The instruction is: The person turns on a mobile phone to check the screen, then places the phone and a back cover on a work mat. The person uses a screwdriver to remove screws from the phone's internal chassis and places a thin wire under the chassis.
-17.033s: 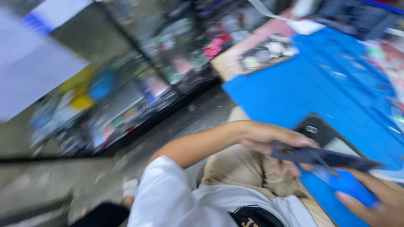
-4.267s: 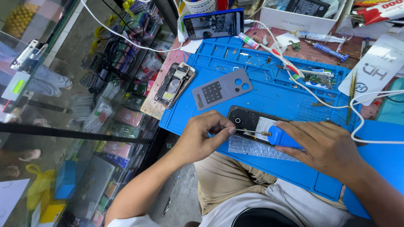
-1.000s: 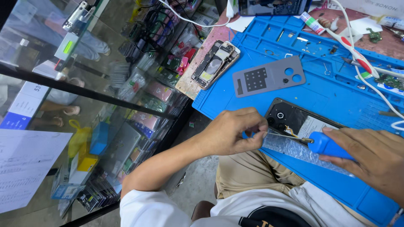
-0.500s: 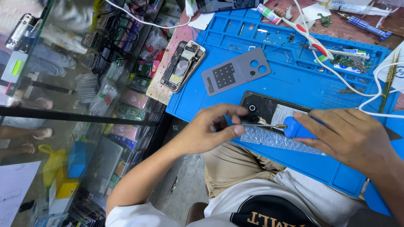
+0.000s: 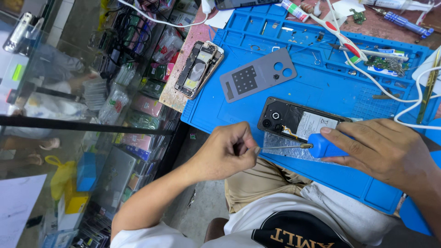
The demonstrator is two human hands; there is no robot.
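Blue-handled screwdriver [image 5: 321,146] lies level along the near edge of the opened black phone [image 5: 298,121], shaft pointing left. The right hand [image 5: 381,154] has its grip closed around the handle; the left hand [image 5: 225,154] pinches the shaft tip, fingers together. Both sit over a clear plastic bag [image 5: 285,146] on the blue mat [image 5: 330,87], with a grey back cover [image 5: 257,74] beyond on the worktop.

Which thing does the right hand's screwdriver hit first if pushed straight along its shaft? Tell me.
Probably the left hand: the screwdriver in the right hand points its tip at those fingertips, seemingly touching them already.
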